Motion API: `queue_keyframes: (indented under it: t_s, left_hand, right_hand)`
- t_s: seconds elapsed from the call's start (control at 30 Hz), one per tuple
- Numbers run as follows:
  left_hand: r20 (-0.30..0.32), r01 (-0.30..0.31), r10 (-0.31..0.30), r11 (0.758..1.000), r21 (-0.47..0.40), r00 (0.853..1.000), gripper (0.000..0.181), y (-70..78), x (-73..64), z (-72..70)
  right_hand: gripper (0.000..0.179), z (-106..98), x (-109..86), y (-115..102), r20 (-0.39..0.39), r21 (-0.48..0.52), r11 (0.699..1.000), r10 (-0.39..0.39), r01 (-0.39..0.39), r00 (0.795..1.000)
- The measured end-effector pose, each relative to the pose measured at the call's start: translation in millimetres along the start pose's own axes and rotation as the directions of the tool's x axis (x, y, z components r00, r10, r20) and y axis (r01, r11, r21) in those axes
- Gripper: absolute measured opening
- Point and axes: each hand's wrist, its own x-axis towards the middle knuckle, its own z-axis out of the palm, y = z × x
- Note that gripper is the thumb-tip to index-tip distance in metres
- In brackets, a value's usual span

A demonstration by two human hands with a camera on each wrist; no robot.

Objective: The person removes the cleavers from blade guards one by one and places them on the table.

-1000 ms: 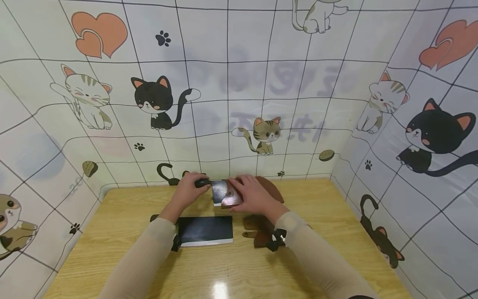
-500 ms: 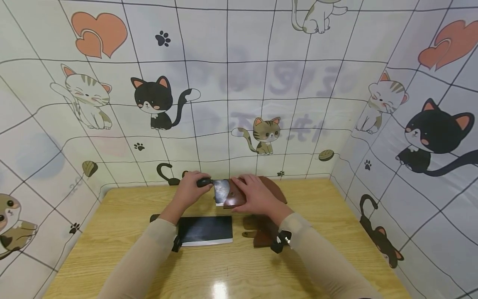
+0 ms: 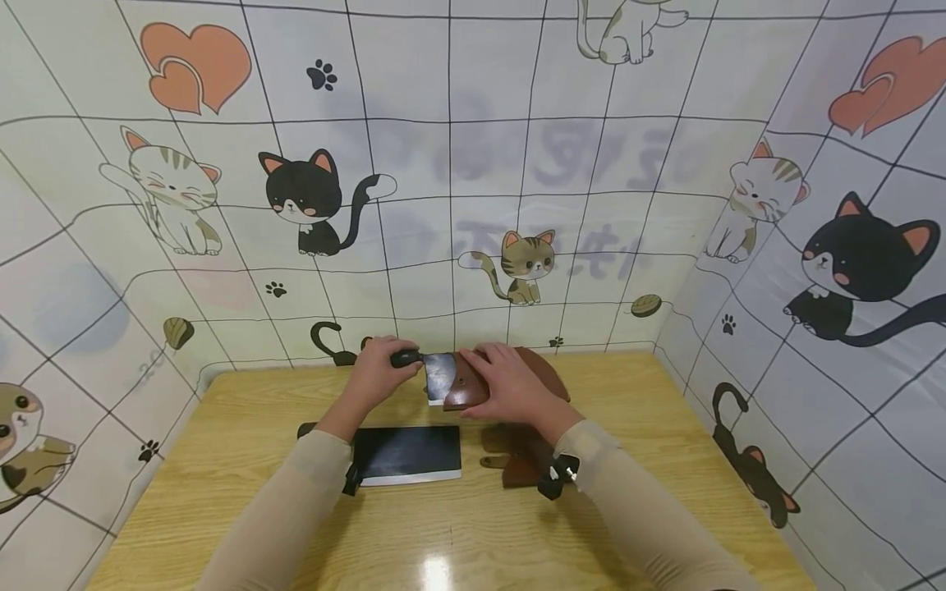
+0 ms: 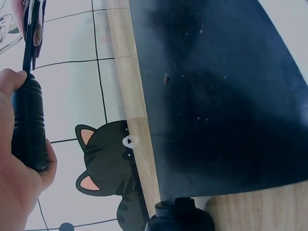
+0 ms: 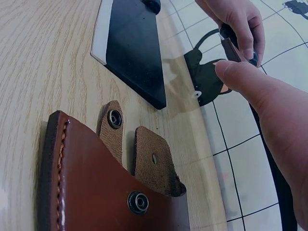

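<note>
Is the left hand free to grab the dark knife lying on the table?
Probably not right now: the left hand is gripping the handle of another knife. Otherwise the way looks free: the lying knife is nearby, with nothing resting on it.

Black-handled cleaver [image 3: 439, 379] (blade partly bare) inside a glossy brown sheath [image 3: 466, 393]

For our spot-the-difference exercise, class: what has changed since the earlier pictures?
The held cleaver and held sheath shifted slightly to the right, together with the left hand and right hand; nothing was let go. The tabletop cleaver and tabletop sheath stayed put.
</note>
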Motion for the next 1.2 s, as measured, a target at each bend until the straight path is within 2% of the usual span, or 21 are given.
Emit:
queue_keyframes:
  t_s: [0.33,0.67,0.97,1.2]
  left_hand:
    - [0.002,0.003,-0.003,1.0,-0.012,1.0,0.033,6.4,0.1,-6.2]
    - [0.01,0.0,0.0,1.0,-0.004,1.0,0.032,7.1,-0.1,-6.6]
    - [0.005,-0.002,0.002,1.0,-0.003,1.0,0.031,9.2,-0.7,-7.5]
    - [0.012,-0.01,0.01,1.0,-0.001,1.0,0.034,3.3,0.7,-8.3]
  right_hand:
    - [0.113,0.0,-0.1,1.8,-0.023,0.004,1.0,-0.011,0.011,1.0]
    - [0.115,-1.6,-1.9,0.0,0.007,-0.009,1.0,0.008,-0.008,1.0]
    - [0.115,0.5,-1.2,1.1,-0.005,0.021,1.0,0.013,-0.012,1.0]
    - [0.115,-0.6,-1.7,3.8,-0.004,0.038,0.999,0.004,-0.004,1.0]
